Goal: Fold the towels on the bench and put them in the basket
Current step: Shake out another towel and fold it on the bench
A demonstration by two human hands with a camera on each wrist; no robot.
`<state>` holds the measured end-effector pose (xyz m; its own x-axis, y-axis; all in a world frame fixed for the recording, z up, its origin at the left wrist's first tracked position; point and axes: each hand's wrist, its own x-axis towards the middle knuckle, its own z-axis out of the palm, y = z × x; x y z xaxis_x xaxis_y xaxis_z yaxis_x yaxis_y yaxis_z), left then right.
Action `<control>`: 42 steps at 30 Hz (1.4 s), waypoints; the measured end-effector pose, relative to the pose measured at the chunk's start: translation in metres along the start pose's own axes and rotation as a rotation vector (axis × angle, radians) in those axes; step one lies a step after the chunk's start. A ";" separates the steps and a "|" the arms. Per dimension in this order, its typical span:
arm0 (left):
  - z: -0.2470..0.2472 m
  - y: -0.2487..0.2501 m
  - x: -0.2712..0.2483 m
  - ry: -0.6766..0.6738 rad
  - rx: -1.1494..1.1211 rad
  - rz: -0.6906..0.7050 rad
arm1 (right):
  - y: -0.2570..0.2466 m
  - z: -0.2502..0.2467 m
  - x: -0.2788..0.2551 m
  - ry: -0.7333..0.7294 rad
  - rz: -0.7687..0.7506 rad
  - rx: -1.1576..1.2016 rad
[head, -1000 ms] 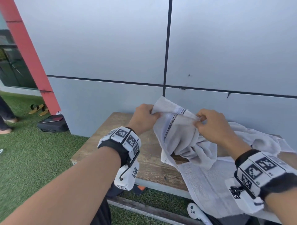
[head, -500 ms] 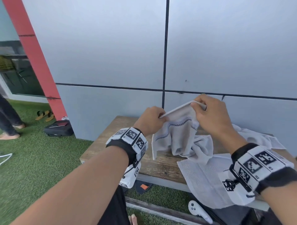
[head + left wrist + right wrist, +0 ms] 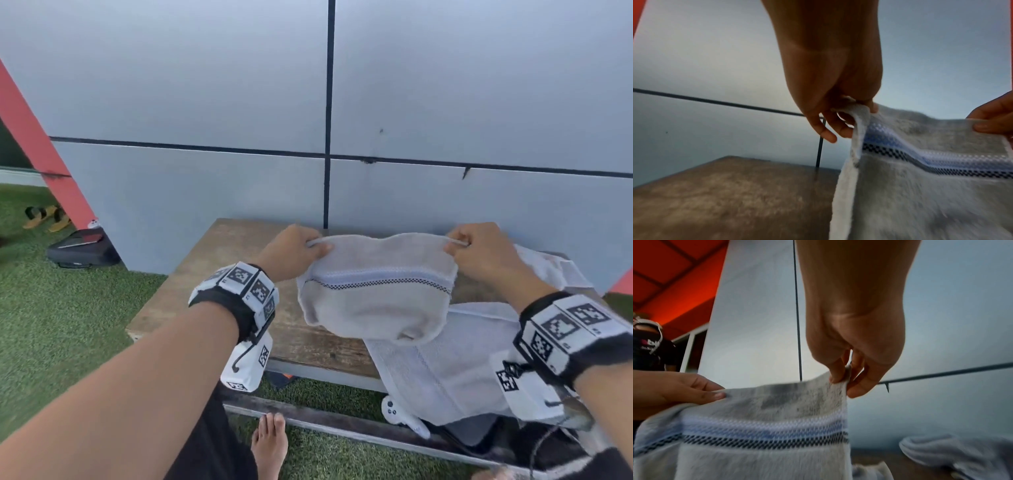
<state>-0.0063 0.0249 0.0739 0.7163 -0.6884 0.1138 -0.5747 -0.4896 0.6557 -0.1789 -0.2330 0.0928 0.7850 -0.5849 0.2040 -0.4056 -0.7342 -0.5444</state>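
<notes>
A small grey-white towel [image 3: 375,305] with a blue and dark checked stripe hangs spread above the wooden bench [image 3: 219,294]. My left hand [image 3: 294,251] pinches its top left corner, and my right hand [image 3: 476,253] pinches the top right corner. The left wrist view shows the left hand [image 3: 840,104] gripping the towel [image 3: 920,186] hem. In the right wrist view the right hand [image 3: 846,369] pinches the towel [image 3: 760,426] corner. A white towel [image 3: 442,373] lies flat on the bench and hangs over its front edge. Another crumpled white towel [image 3: 555,270] lies behind my right hand. No basket is in view.
A grey panelled wall [image 3: 239,102] rises right behind the bench. Green turf [image 3: 68,325] lies to the left, with a black bag [image 3: 82,248] and sandals [image 3: 48,217] by a red post. A white controller [image 3: 400,414] and my bare foot [image 3: 269,442] are below the bench.
My hands have moved apart and lowered, so the bunched towel is now stretched wide between them, stripe level. The view has tilted down a little.
</notes>
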 end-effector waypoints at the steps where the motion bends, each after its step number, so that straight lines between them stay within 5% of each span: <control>1: 0.013 -0.008 0.005 -0.083 0.018 -0.009 | 0.009 0.011 0.004 -0.073 0.004 -0.038; 5: 0.060 -0.033 0.027 -0.312 0.065 -0.066 | 0.035 0.054 0.019 -0.265 0.028 -0.157; 12: 0.120 -0.043 0.058 -0.487 0.074 -0.116 | 0.052 0.115 0.037 -0.495 -0.057 -0.213; 17: 0.130 -0.030 0.095 -0.487 0.084 -0.015 | 0.042 0.134 0.060 -0.453 -0.170 -0.128; 21: 0.098 -0.016 0.146 -0.317 0.065 0.059 | 0.022 0.112 0.111 -0.239 -0.213 0.023; 26: 0.035 0.005 0.212 0.108 0.079 0.173 | -0.001 0.066 0.189 0.060 -0.210 0.083; 32: -0.033 -0.003 0.244 0.575 0.034 0.041 | -0.003 0.011 0.232 0.377 -0.161 0.143; 39: -0.052 -0.009 0.237 0.515 0.142 -0.078 | -0.009 0.020 0.234 0.325 -0.143 0.261; 42: -0.051 -0.007 0.235 0.480 -0.112 -0.195 | -0.009 0.025 0.234 0.311 -0.105 0.244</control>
<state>0.1866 -0.1064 0.1347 0.9214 -0.2552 0.2930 -0.3855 -0.5060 0.7716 0.0205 -0.3548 0.1249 0.6223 -0.6150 0.4844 -0.1787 -0.7140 -0.6769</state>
